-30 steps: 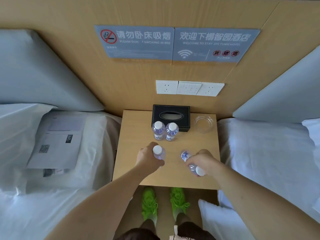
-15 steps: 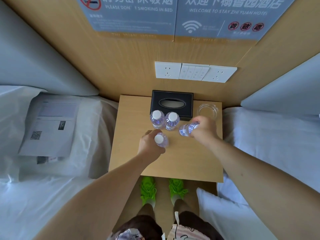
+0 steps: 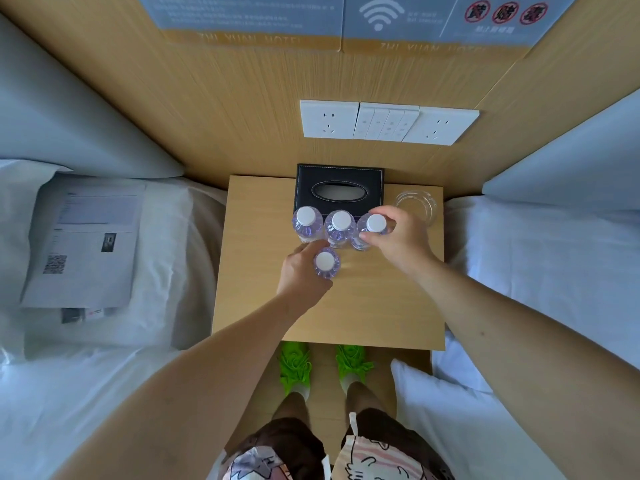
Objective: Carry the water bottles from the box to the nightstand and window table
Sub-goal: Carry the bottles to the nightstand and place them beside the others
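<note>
On the wooden nightstand (image 3: pixel 381 306) two clear water bottles with white caps (image 3: pixel 306 223) (image 3: pixel 340 227) stand upright side by side in front of a black tissue box (image 3: pixel 339 183). My right hand (image 3: pixel 401 242) grips a third bottle (image 3: pixel 372 228), upright, just right of those two. My left hand (image 3: pixel 299 275) grips a fourth bottle (image 3: pixel 326 263), upright, a little nearer to me than the row. The box the bottles came from is out of view.
A clear glass ashtray (image 3: pixel 417 204) sits at the nightstand's back right corner, close to my right hand. White beds flank the nightstand; papers (image 3: pixel 86 244) lie on the left bed. Sockets and switches (image 3: pixel 388 123) are on the wooden wall behind.
My right hand has swung its bottle from tilted to upright and brought it beside the two standing bottles. My left hand has moved its bottle slightly forward toward the row.
</note>
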`<state>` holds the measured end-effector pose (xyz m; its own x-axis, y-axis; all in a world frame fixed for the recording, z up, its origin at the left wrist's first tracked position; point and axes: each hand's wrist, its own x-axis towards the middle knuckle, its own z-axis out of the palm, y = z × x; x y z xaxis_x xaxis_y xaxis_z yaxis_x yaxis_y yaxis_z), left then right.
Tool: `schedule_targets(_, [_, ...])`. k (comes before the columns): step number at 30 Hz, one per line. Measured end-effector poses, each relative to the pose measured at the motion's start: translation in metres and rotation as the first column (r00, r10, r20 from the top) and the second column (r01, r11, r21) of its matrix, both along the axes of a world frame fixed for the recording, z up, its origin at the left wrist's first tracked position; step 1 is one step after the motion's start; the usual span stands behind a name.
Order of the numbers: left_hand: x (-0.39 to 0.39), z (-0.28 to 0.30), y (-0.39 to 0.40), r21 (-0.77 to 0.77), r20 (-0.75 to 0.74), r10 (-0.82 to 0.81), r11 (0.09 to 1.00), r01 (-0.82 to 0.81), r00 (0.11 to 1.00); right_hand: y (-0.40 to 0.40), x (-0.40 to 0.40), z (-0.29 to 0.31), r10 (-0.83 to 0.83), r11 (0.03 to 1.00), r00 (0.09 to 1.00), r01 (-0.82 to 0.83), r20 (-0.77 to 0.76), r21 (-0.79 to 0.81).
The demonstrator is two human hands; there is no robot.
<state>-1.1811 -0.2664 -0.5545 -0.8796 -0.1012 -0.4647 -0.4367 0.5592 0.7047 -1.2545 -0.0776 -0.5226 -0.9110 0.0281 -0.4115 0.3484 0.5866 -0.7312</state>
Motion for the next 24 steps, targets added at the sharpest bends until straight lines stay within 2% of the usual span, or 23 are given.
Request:
schedule_targets(3, [0.006, 0.005, 0.001, -0.030, -0.044, -0.015, 0.999, 0.014, 0.999, -0.005, 0.000, -0.001, -0.034, 0.999, 0.999, 0.035, -0.034, 0.005])
schedule_targets(7, [0.012, 0.014, 0.001, -0.094, -0.217, -0.054, 0.995, 0.034, 0.975, -0.006, 0.001, 0.001, -0.056, 0.998, 0.998, 0.056, -0.008, -0.010])
schedule_targets(16, [0.012, 0.018, 0.004, -0.181, -0.284, -0.081, 0.983, 0.029, 0.955, -0.007, 0.002, 0.005, -0.012, 1.000, 0.999, 0.012, 0.040, -0.005])
schedule_targets(20, [0.010, 0.018, 0.007, -0.191, -0.300, -0.109, 0.980, 0.052, 0.948, -0.006, 0.011, 0.004, -0.072, 0.997, 0.994, 0.070, 0.081, 0.036])
schedule_targets(24, [0.004, 0.017, 0.008, -0.192, -0.307, -0.070, 0.981, 0.010, 0.949, -0.003, 0.025, -0.002, -0.107, 0.994, 0.984, 0.105, 0.142, 0.022])
